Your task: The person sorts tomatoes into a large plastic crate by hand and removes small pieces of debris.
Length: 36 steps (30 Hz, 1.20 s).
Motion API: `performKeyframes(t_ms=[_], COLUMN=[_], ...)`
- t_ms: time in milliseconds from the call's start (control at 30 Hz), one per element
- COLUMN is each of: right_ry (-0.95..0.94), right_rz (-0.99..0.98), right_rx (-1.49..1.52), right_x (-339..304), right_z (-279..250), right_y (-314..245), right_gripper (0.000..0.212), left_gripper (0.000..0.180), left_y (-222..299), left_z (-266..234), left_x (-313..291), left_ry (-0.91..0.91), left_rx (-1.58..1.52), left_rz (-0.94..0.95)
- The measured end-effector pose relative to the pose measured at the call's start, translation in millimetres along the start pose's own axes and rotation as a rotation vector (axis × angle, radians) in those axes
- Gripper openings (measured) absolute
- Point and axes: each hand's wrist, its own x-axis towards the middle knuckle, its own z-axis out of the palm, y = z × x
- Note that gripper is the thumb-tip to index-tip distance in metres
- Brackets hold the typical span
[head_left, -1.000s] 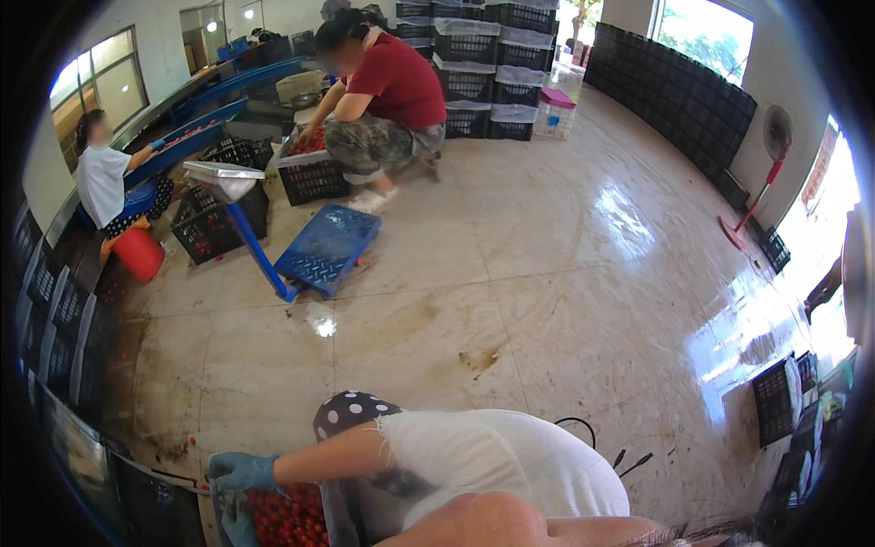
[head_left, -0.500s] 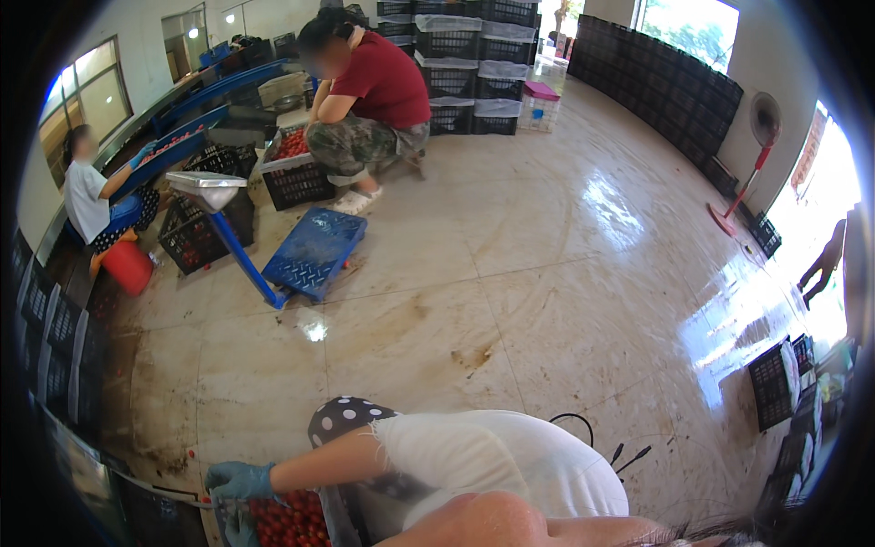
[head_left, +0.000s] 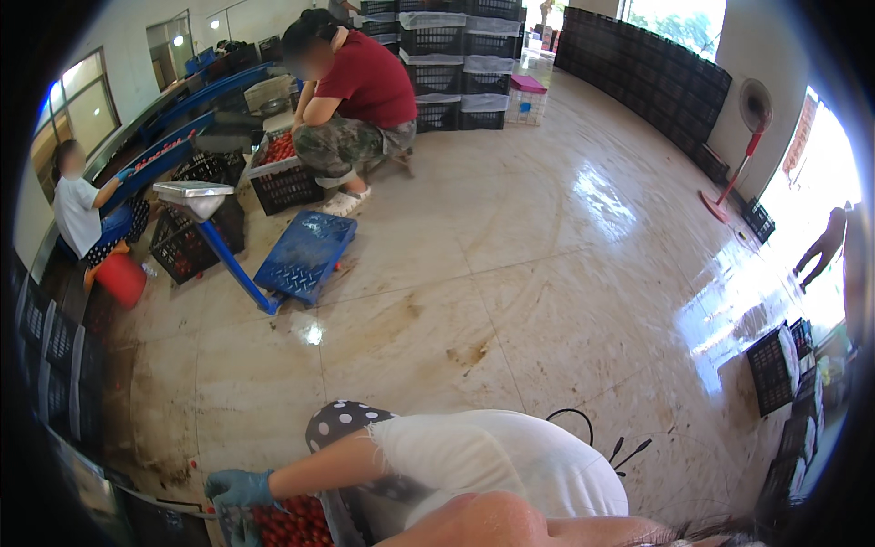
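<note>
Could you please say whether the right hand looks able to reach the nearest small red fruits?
Probably yes: the right hand is close to the small red fruits, and nothing seems to cover them.

Gloved right hand (head_left: 241, 488) positioned just above gloved left hand (head_left: 241, 527) in the view.
Right forearm (head_left: 326, 467) extends leftward, wrist nearly straight, fingers (head_left: 217, 486) bent downward. Left hand partly hidden; grip indeterminable.

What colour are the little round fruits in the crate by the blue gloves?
Red. The little round fruits show best at the bottom of the head view.
</note>
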Motion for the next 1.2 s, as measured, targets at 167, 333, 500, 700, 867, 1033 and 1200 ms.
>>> performKeyframes(t_ms=[167, 333, 500, 700, 867, 1033, 1200], right_ry=[-0.043, 0.004, 0.016, 0.045, 0.082, -0.038, -0.130], right_rz=[0.119, 0.030, 0.009, -0.010, -0.036, 0.151, -0.022], right_rx=[0.120, -0.019, -0.123, -0.189, -0.238, -0.159, 0.058], right_x=[-3, 0, 0, -9, -21, -12, -11], right_z=[-3, -2, 4, 9, 11, 27, 10], right_y=[-6, -4, -4, -7, -11, -18, 9], right_gripper=[0.029, 0.025, 0.025, 0.024, 0.022, 0.022, 0.026], left_gripper=[0.028, 0.027, 0.025, 0.023, 0.021, 0.020, 0.027], left_y=[0, 3, 6, 6, -4, -72, 15], left_z=[3, 9, 15, 20, 12, -54, -15], left_x=[9, 22, 35, 43, 41, 16, -26], left_ry=[0.022, 0.023, 0.025, 0.030, 0.068, 0.223, 0.138], left_rx=[0.020, 0.047, 0.079, 0.108, 0.120, 0.303, 0.153], left_rz=[0.010, 0.029, 0.049, 0.074, 0.105, 0.281, 0.166])
